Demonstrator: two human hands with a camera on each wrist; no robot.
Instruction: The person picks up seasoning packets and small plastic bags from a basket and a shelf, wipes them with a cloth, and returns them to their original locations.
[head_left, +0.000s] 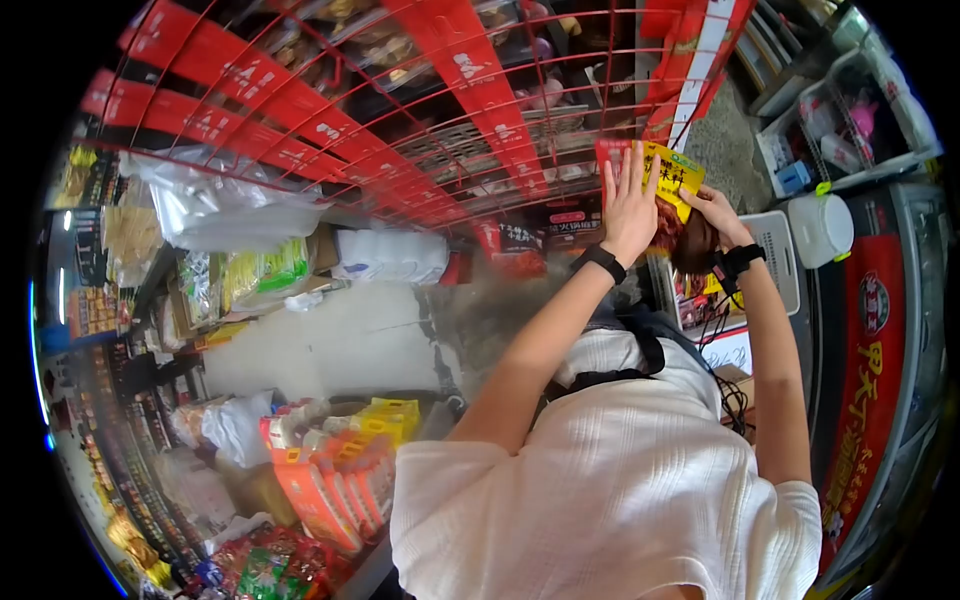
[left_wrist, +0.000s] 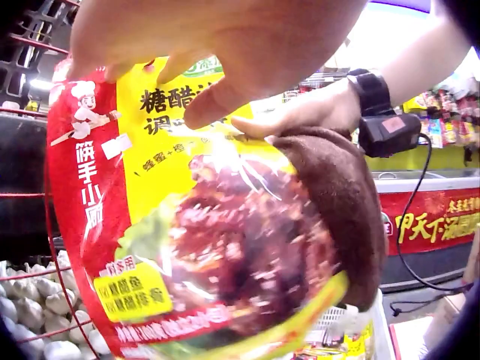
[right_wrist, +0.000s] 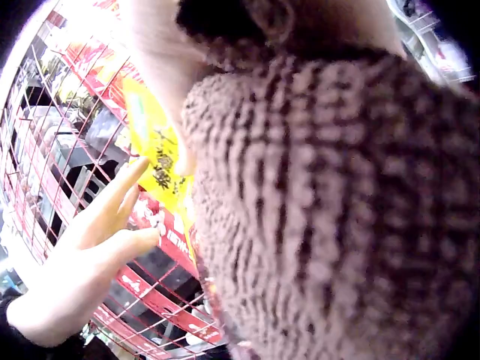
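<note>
While the left hand (head_left: pixel 630 205) lays its fingers (head_left: pixel 640 165) straight and flat on the sauce packet (head_left: pixel 672 178), I see a press, not a grip. The right hand (head_left: pixel 715 212) has its fingers curled round a brown cloth (head_left: pixel 690 248), thumb touching the packet's right edge in the left wrist view. The packet is yellow and red, held up against the red wire rack (head_left: pixel 400 130), and the cloth covers its lower right side. Black wrist straps (head_left: pixel 603 262) sit on both arms. White bulbs (left_wrist: pixel 30 315) lie behind the rack wire, low. A red freezer front (head_left: pixel 880 350) is to the right. Orange snack packs (head_left: pixel 330 480) stand far down left.
</note>
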